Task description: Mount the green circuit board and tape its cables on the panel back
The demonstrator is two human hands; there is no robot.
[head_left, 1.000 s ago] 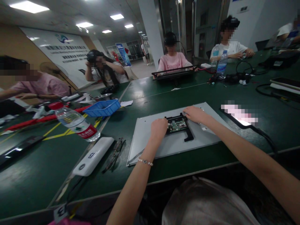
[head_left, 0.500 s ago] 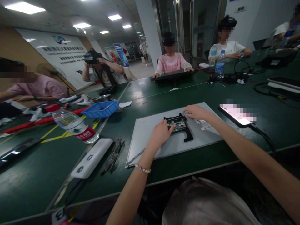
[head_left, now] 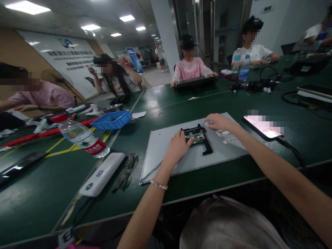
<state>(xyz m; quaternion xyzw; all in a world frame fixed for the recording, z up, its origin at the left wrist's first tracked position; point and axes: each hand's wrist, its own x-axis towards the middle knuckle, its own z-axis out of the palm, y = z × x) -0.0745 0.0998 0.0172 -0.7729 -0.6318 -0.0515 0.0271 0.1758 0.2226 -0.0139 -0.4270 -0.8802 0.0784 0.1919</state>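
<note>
A black plastic bracket (head_left: 206,147) with a green circuit board (head_left: 197,137) in it rests on a flat silver panel (head_left: 158,152). At the bracket's left side is my left hand (head_left: 177,147), closed on its edge, with the thumb over the board. My right hand (head_left: 219,121) is just right of the bracket's upper right corner, above the panel. Its fingers are curled together, and what they hold, if anything, is too small to make out. White labels (head_left: 229,140) are stuck on the panel below that hand.
A lit phone (head_left: 263,128) with a cable lies to the right. On the left are a tilted water bottle (head_left: 83,138), a white power bank (head_left: 102,174), glasses (head_left: 126,173) and a blue tray (head_left: 112,120). Several people sit around the green table (head_left: 171,103).
My right hand has shifted slightly right, away from the bracket's corner. The left hand stays on the bracket. Across the table, a person's hands have moved apart beside a headset.
</note>
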